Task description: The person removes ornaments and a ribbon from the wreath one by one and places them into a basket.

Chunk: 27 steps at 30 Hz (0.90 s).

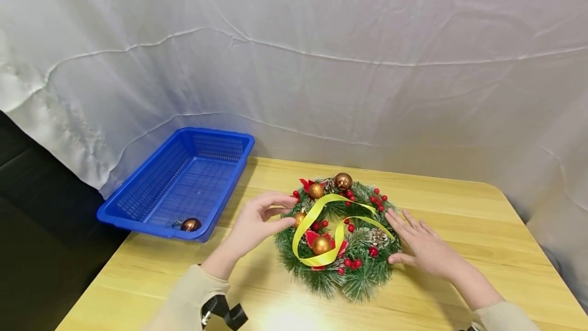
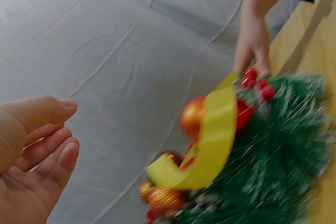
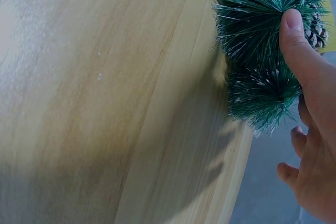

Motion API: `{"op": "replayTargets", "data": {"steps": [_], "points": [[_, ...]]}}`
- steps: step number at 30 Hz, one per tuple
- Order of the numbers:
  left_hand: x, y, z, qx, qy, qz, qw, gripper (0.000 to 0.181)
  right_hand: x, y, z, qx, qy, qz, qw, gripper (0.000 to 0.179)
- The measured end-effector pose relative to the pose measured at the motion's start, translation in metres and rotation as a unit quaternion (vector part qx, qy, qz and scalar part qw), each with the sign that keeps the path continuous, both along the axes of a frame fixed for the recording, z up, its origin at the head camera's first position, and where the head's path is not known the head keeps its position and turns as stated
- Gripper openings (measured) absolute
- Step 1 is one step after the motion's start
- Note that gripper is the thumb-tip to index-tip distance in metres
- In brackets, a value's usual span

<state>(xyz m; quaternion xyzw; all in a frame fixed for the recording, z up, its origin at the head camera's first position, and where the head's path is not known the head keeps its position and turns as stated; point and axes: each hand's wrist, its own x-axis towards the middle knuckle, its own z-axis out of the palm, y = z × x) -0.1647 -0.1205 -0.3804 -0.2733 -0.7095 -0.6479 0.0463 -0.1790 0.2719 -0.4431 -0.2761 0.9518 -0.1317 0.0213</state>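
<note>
Presently, wreath (image 1: 360, 239): I see it lying on the tabletop (image 1: 468, 218), right of the blue basket (image 1: 147, 228), with a yellow ribbon (image 1: 317, 259) looped loosely over it.
Left hand (image 1: 257, 223): it is just beside the wreath's left edge; its fingers are relaxed and a little bent, and hold nothing.
Right hand (image 1: 424, 249): I see its fingers extended, touching the wreath's right edge, and the thumb rests on the green needles (image 3: 252, 19).
Blue basket: one brown bauble (image 1: 190, 225) lies in its near end.
</note>
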Motion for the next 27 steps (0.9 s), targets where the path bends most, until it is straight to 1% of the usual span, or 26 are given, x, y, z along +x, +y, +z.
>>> {"op": "replayTargets", "data": {"steps": [2, 6, 7, 10, 13, 14, 16, 20, 24, 27], "points": [[0.002, 0.008, -0.005, -0.009, -0.001, -0.015, 0.9999, 0.033, 0.000, 0.000, 0.000, -0.002, 0.000, 0.001, 1.0000, 0.096], [0.005, 0.022, -0.016, -0.026, -0.012, -0.048, 0.9985, 0.031, 0.000, 0.000, 0.000, -0.004, -0.003, 0.000, 1.0000, 0.096], [0.007, 0.025, -0.016, -0.029, -0.016, -0.053, 0.9980, 0.031, 0.001, 0.000, 0.000, -0.004, -0.003, 0.000, 1.0000, 0.096], [0.009, 0.031, -0.021, -0.040, -0.021, -0.065, 0.9969, 0.031, 0.001, 0.001, 0.000, -0.006, -0.004, -0.001, 1.0000, 0.095], [0.012, 0.035, -0.023, -0.072, -0.019, -0.054, 0.9957, 0.031, 0.001, 0.001, 0.000, -0.006, -0.003, -0.001, 1.0000, 0.095], [0.011, 0.035, -0.026, -0.085, -0.018, -0.049, 0.9950, 0.031, 0.001, 0.001, 0.000, -0.005, -0.001, -0.001, 1.0000, 0.095], [0.011, 0.037, -0.026, -0.113, -0.015, -0.038, 0.9927, 0.031, 0.001, 0.001, 0.000, -0.004, 0.002, 0.000, 1.0000, 0.095], [0.012, 0.040, -0.027, -0.153, 0.001, -0.027, 0.9879, 0.031, 0.001, 0.001, 0.000, -0.003, 0.008, 0.001, 1.0000, 0.095], [0.014, 0.042, -0.027, -0.188, 0.018, -0.019, 0.9819, 0.033, 0.002, 0.001, 0.000, 0.001, 0.005, -0.002, 1.0000, 0.095], [0.013, 0.044, -0.028, -0.201, 0.022, -0.013, 0.9792, 0.033, 0.002, 0.000, 0.000, 0.002, -0.001, -0.003, 1.0000, 0.095]]}}
